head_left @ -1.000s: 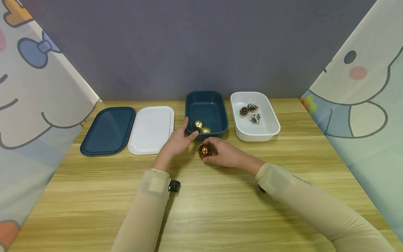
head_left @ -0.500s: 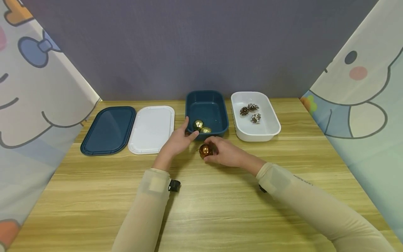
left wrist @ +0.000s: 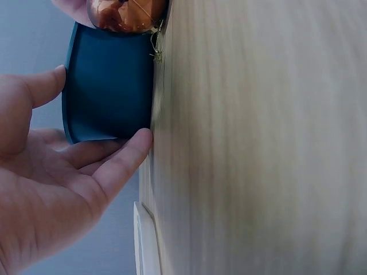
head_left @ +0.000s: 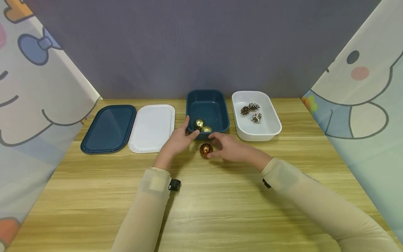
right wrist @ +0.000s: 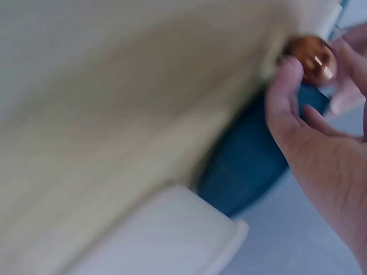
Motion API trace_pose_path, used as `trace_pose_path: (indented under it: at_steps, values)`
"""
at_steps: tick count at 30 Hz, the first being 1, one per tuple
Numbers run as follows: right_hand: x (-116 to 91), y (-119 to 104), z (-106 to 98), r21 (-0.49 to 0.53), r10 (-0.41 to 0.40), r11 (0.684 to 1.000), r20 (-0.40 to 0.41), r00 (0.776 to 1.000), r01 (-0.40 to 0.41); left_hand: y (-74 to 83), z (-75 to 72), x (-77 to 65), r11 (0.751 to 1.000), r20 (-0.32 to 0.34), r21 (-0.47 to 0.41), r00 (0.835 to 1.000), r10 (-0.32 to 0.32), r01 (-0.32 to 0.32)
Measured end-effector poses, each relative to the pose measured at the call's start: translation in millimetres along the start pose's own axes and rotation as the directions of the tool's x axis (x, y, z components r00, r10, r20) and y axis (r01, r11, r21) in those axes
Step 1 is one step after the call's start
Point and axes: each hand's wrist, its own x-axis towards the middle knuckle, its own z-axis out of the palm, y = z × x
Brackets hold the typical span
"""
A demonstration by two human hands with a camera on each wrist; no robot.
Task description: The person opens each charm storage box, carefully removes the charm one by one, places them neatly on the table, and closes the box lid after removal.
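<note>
A shiny copper-coloured bauble (head_left: 206,150) sits on the table in front of the dark blue container (head_left: 224,128). My right hand (head_left: 234,148) is just right of it, thumb tip close against its side and the other fingers spread apart from it; in the right wrist view the bauble (right wrist: 312,60) shows between thumb and fingers. With fairly straight fingers, my left hand (head_left: 178,140) touches the container's near left corner. The left wrist view has its thumb at the rim and fingers along the container's outer wall (left wrist: 109,86). Two gold baubles (head_left: 198,124) lie inside.
A white container (head_left: 267,120) with three frosted pine cones (head_left: 256,118) stands to the right. At left, a white lid (head_left: 152,129) and a dark blue lid (head_left: 108,129) lie flat side by side. A grey panel (head_left: 201,49) rises behind the table.
My right hand has loosened around the copper bauble and shifted slightly right, its index finger lifting away. The bauble stays nearly in place. The left hand holds its position at the container's corner.
</note>
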Motion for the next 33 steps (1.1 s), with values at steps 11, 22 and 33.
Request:
trace_pose_path:
  at_steps: [11, 22, 33]
  values:
    - [16, -25, -66, -0.056, 0.02, 0.998, 0.095, 0.995, -0.014, -0.4, -0.3, 2.2, 1.0, 0.004, 0.003, 1.0, 0.004, -0.004]
    - [65, -21, -77, -0.036, 0.01, 0.999, -0.012, 1.0, -0.01, 0.7, -1.1, 1.6, 0.999, 0.019, -0.032, 1.0, 0.0, 0.0]
    - [85, -12, -64, -0.018, 0.061, 0.998, 0.017, 0.998, -0.061, 1.7, -0.6, -0.2, 1.0, 0.019, -0.029, 1.0, -0.005, 0.005]
